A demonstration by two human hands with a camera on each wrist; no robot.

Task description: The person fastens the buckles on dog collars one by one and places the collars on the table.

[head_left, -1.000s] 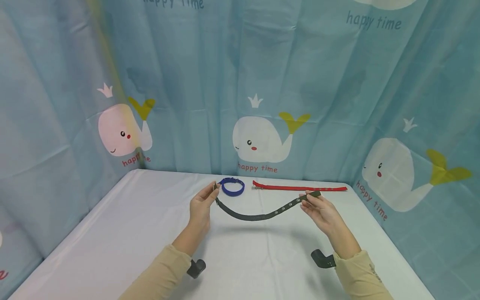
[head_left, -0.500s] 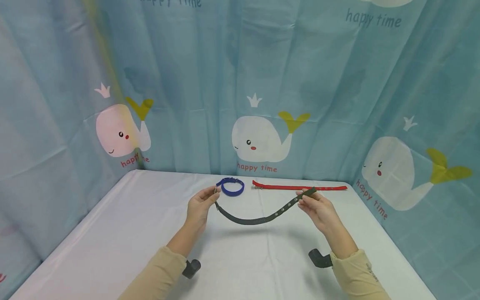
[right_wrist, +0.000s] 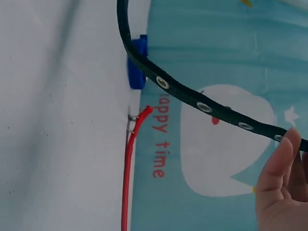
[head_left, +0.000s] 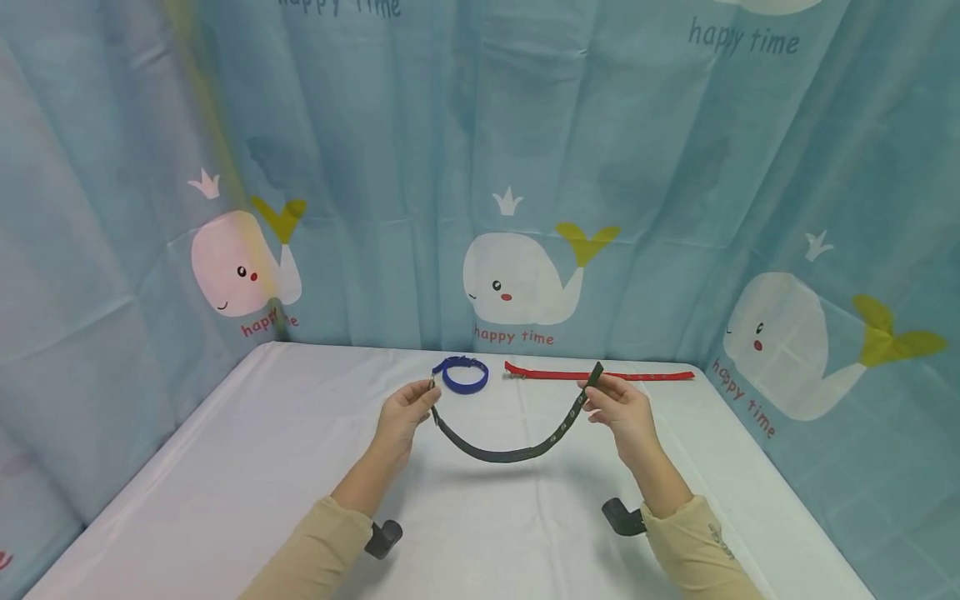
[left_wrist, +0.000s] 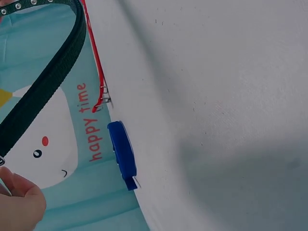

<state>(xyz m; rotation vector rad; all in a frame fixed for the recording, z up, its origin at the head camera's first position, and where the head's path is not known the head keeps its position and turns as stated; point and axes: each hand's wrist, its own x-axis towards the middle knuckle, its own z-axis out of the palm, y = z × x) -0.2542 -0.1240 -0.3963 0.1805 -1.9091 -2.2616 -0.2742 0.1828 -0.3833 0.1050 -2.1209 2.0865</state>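
Observation:
A dark green pet collar (head_left: 504, 456) with metal eyelets hangs in a U above the table, held between both hands. My left hand (head_left: 397, 418) pinches its buckle end; in the left wrist view part of the buckle shows above the left hand's fingertips (left_wrist: 19, 185). My right hand (head_left: 626, 417) pinches the eyelet end between thumb and fingers, and the tip sticks up past them. In the right wrist view the row of eyelets runs along the green strap (right_wrist: 221, 113) to the right hand (right_wrist: 284, 187).
Behind the left hand a blue collar (head_left: 466, 387) lies on the table, closed in a loop. A red collar (head_left: 570, 375) lies stretched out at the back right. The white-covered table (head_left: 262, 467) is bounded by a light blue curtain (head_left: 375, 275) with whale prints.
My right hand has moved left, toward the left hand, with its end of the green collar. The strap now sags deeper and its tip points more upward. The left hand has barely moved.

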